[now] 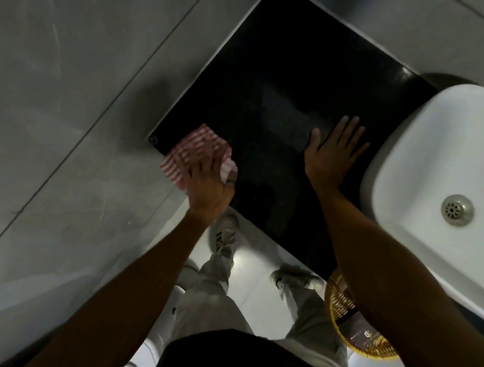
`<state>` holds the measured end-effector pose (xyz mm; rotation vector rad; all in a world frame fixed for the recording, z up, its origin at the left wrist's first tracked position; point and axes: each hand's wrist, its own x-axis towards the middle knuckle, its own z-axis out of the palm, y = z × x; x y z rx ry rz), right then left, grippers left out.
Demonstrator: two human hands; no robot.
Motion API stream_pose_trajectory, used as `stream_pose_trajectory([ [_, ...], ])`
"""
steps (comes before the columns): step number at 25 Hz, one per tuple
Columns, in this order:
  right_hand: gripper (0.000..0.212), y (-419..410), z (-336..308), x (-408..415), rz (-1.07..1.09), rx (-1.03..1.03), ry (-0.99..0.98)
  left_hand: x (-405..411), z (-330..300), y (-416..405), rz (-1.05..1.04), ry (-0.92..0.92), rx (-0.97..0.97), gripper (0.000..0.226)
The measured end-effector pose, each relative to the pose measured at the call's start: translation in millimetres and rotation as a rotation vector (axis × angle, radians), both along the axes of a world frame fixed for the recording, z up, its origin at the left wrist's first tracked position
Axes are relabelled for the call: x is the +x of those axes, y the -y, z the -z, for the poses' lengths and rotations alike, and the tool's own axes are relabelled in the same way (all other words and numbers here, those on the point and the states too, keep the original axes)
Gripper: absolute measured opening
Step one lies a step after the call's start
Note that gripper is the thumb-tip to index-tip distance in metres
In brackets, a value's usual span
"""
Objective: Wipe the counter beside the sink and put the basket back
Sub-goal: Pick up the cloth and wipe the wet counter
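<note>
A glossy black counter [279,74] fills the corner between grey tiled walls, with a white sink [458,168] on its right. My left hand [208,186] grips a red-and-white striped cloth [197,152] at the counter's front left corner, against the wall. My right hand [332,153] lies flat on the counter with fingers spread, just left of the sink. A yellow wicker basket [341,304] holding a dark box sits low at the counter's front edge, partly hidden under my right forearm.
The sink has a metal drain [457,210]. Grey tiled walls [63,82] close off the left and back. Below the counter are a white floor, my legs and shoes [226,236], and a white toilet [150,353] at bottom left.
</note>
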<state>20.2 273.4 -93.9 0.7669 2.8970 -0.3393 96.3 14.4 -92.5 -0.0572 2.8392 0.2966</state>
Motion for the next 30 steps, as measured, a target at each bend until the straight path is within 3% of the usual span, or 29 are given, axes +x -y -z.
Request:
stream_pose_trajectory([
  [7, 0.064, -4.0, -30.5, 23.8, -0.059, -0.363, 0.101, 51.1, -22.6, -33.7, 0.525, 0.075, 0.082, 0.068],
  [9, 0.060, 6.5, -43.5, 43.4, -0.044, -0.534, 0.073, 66.8, -30.2, -36.4, 0.515, 0.285, 0.294, 0.051],
  [11, 0.056, 15.7, -57.5, 65.2, -0.006, -0.755, 0.036, 76.8, -46.3, -36.1, 0.172, 0.728, 0.712, 0.011],
  [13, 0.053, 21.4, -72.6, 84.2, 0.064, -0.969, 0.052, 67.9, -57.4, -27.2, -0.251, 0.964, 0.968, 0.030],
  [15, 0.057, 24.4, -85.2, 95.5, 0.209, -1.202, 0.125, 45.5, -63.2, -13.8, -0.638, 0.942, 1.178, 0.035],
  [18, 0.053, 26.4, -94.2, 104.9, 0.382, -1.438, 0.277, 0.9, -76.5, -8.8, -0.818, 0.789, 1.405, 0.043],
  [21, 0.019, 31.9, -92.7, 91.0, 0.388, -1.358, 0.203, -45.1, -84.4, -20.4, -0.815, 0.785, 1.540, 0.063],
  [23, 0.025, 31.1, -95.4, 62.1, 0.463, -1.233, 0.077, -78.2, -89.1, -20.9, -0.775, 0.829, 1.541, 0.076],
  [30, 0.037, 24.0, -96.4, -47.6, 0.528, -1.095, -0.097, -191.0, -105.3, -51.2, -0.535, 0.649, 1.308, 0.063],
])
